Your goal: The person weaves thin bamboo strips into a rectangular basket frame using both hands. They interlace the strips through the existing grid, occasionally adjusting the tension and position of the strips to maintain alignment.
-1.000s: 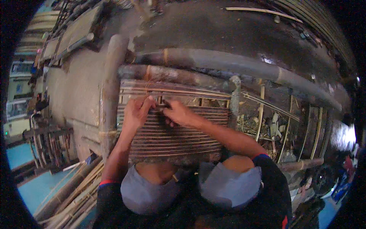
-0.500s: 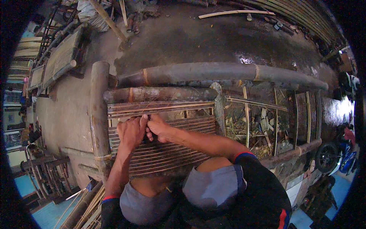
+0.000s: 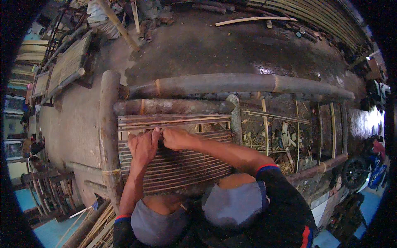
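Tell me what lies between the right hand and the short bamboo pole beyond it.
Thin bamboo strips lie between the right hand and that short bamboo pole in the head view.

"What carries everything?"
"A concrete floor (image 3: 186,49), dark and glossy toward two o'clock."
"What rests on it?"
"A pale bamboo strip (image 3: 256,20) at one o'clock, bamboo scraps (image 3: 287,136) at three, a slatted bamboo bench (image 3: 66,66) at ten, and the big bamboo frame (image 3: 215,84) in the middle."
"And on that frame?"
"Thin bamboo slats (image 3: 186,171), at six."
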A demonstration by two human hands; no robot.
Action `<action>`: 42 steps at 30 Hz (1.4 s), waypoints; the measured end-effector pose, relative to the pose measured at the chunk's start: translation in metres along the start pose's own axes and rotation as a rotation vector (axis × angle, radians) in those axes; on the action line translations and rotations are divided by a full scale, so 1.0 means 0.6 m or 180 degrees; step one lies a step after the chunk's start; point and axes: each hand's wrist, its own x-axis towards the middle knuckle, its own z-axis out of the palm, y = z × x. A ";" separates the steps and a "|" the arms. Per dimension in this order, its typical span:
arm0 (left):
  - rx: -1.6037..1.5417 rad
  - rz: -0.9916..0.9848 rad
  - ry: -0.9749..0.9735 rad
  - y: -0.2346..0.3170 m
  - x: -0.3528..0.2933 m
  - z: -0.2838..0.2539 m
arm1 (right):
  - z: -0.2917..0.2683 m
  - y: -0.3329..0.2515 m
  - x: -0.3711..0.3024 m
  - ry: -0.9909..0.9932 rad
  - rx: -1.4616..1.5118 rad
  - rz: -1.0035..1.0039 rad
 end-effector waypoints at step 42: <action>-0.0945 0.0772 0.0397 -0.047 -0.027 -0.022 | 0.017 -0.036 -0.031 0.0133 0.2924 0.0957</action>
